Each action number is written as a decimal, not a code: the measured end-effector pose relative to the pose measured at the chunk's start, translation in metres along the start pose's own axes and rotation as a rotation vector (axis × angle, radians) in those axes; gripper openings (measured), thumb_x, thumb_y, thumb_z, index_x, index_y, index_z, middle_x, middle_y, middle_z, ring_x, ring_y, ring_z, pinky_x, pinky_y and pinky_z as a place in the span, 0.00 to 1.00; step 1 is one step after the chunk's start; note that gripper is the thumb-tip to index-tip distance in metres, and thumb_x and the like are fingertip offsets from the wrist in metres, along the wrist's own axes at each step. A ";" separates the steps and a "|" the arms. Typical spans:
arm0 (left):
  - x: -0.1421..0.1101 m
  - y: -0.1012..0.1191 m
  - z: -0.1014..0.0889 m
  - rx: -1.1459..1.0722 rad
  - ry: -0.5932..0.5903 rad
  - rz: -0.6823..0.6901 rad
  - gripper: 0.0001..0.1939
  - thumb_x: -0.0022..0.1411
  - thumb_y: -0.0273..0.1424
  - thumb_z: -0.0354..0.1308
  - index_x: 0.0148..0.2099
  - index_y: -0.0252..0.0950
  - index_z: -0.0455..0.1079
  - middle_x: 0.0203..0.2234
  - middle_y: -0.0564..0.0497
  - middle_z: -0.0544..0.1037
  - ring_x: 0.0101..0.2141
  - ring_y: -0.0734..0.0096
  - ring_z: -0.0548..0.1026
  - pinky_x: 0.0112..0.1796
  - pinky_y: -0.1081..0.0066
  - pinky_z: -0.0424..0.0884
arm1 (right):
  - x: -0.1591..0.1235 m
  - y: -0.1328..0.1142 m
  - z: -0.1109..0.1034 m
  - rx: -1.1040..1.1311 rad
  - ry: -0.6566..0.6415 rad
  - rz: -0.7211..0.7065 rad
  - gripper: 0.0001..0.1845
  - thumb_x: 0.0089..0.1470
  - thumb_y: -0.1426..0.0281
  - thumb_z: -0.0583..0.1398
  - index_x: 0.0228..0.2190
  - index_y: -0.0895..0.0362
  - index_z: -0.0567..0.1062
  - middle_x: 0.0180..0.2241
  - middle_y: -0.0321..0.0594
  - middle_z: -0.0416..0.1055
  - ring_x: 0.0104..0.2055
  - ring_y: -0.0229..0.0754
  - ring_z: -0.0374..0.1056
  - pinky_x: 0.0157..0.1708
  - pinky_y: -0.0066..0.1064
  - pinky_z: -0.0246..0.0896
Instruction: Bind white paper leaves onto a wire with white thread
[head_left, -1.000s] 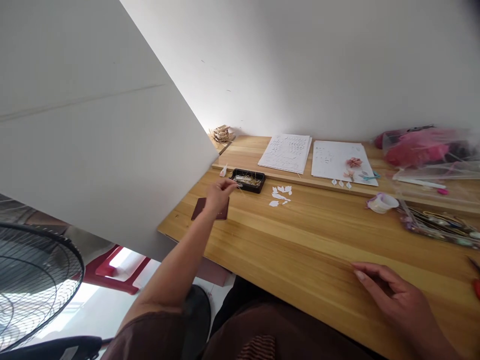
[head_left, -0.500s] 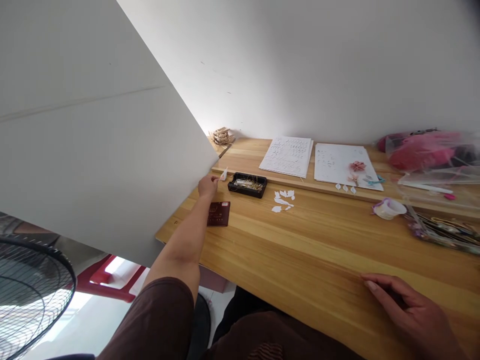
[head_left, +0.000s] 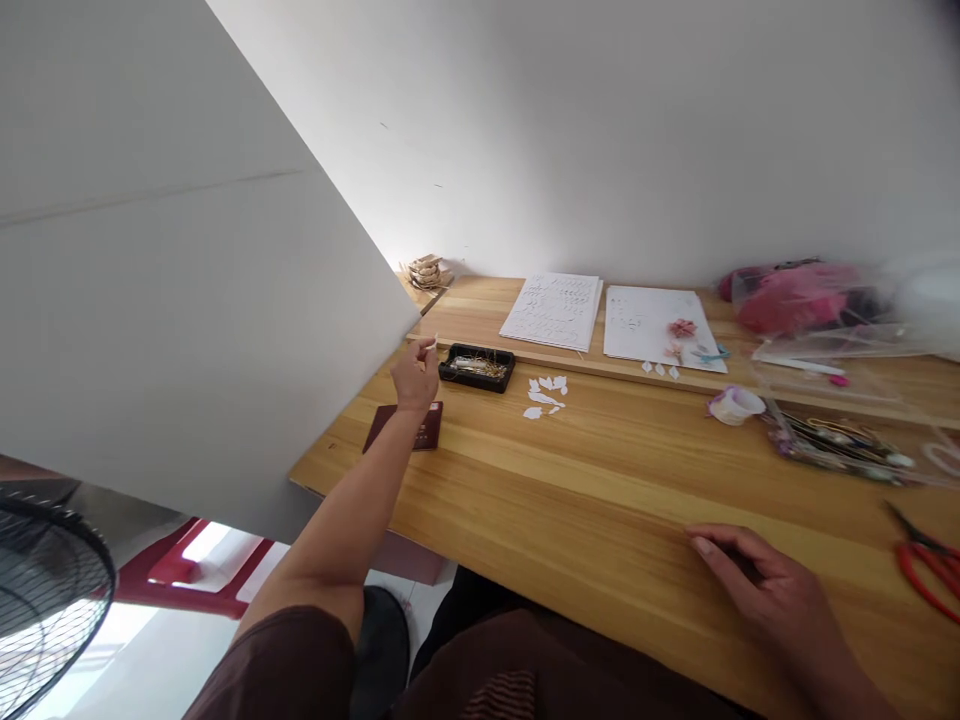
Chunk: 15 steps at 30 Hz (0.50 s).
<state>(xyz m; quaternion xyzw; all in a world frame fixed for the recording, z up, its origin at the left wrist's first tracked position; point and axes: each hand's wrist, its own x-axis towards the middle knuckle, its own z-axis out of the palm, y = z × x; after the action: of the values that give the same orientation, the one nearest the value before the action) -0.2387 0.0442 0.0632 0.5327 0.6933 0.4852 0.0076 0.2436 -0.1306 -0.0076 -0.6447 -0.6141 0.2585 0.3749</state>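
Note:
At the far left of the table, my left hand (head_left: 415, 378) is closed in a pinch. A small white piece (head_left: 433, 343) shows at its fingertips, mostly hidden by the fingers. Just right of that hand lies a black tray (head_left: 478, 382) holding gold-coloured wires and small bits. Under my left wrist is a dark red booklet (head_left: 429, 430), partly covered. My right hand (head_left: 772, 600) rests on the wood at the front right, fingers loosely curved, with nothing visible in it. Several white leaf-shaped cut-outs (head_left: 545, 397) lie beyond the tray.
Handwritten sheets (head_left: 555, 312) and another paper (head_left: 645, 320) with a pink flower (head_left: 682, 328) lie at the back. To the right are a white ribbon roll (head_left: 736, 405), a clear tray of sticks (head_left: 832, 445) and red-handled scissors (head_left: 926, 565). A fan (head_left: 52, 600) stands lower left.
My left hand has turned and drawn back slightly toward me; the white piece beyond its fingertips is now mostly hidden. The view has swung right, bringing the scissors in. My right hand rests as before.

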 end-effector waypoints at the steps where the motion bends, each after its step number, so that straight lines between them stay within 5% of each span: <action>1: -0.012 0.013 0.006 -0.047 -0.015 0.049 0.16 0.72 0.33 0.52 0.54 0.34 0.75 0.34 0.48 0.83 0.38 0.65 0.81 0.50 0.66 0.72 | -0.001 -0.004 0.002 0.025 0.006 -0.008 0.16 0.54 0.52 0.65 0.35 0.50 0.84 0.39 0.42 0.83 0.43 0.53 0.78 0.48 0.43 0.72; 5: -0.077 0.069 0.035 -0.224 -0.156 0.254 0.13 0.70 0.35 0.55 0.48 0.36 0.78 0.29 0.50 0.81 0.31 0.69 0.79 0.43 0.68 0.72 | 0.001 -0.025 -0.001 0.094 -0.033 0.004 0.16 0.57 0.52 0.65 0.32 0.52 0.82 0.34 0.42 0.81 0.37 0.50 0.76 0.41 0.40 0.70; 9: -0.145 0.117 0.064 -0.379 -0.347 0.511 0.12 0.70 0.31 0.55 0.48 0.37 0.79 0.30 0.49 0.83 0.34 0.67 0.80 0.45 0.64 0.70 | -0.012 -0.075 -0.034 0.224 -0.146 -0.141 0.15 0.63 0.57 0.63 0.28 0.52 0.80 0.28 0.39 0.77 0.32 0.44 0.73 0.36 0.35 0.68; 11: -0.170 0.134 0.075 -0.436 -0.409 0.588 0.11 0.71 0.29 0.55 0.48 0.38 0.79 0.31 0.50 0.84 0.34 0.67 0.81 0.45 0.63 0.70 | -0.031 -0.108 -0.057 0.440 -0.362 -0.295 0.11 0.65 0.58 0.61 0.38 0.47 0.83 0.30 0.39 0.78 0.34 0.44 0.73 0.38 0.36 0.70; 15: -0.194 0.154 0.094 -0.507 -0.488 0.604 0.09 0.71 0.28 0.57 0.46 0.39 0.79 0.32 0.49 0.85 0.36 0.66 0.82 0.44 0.64 0.70 | -0.079 -0.148 -0.088 0.634 -0.744 -0.500 0.29 0.65 0.43 0.50 0.27 0.41 0.82 0.15 0.36 0.66 0.20 0.40 0.67 0.25 0.31 0.67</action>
<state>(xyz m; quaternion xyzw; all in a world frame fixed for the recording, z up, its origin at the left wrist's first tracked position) 0.0074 -0.0441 0.0201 0.7908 0.3447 0.4803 0.1589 0.2159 -0.2281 0.1525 -0.1997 -0.7317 0.5445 0.3581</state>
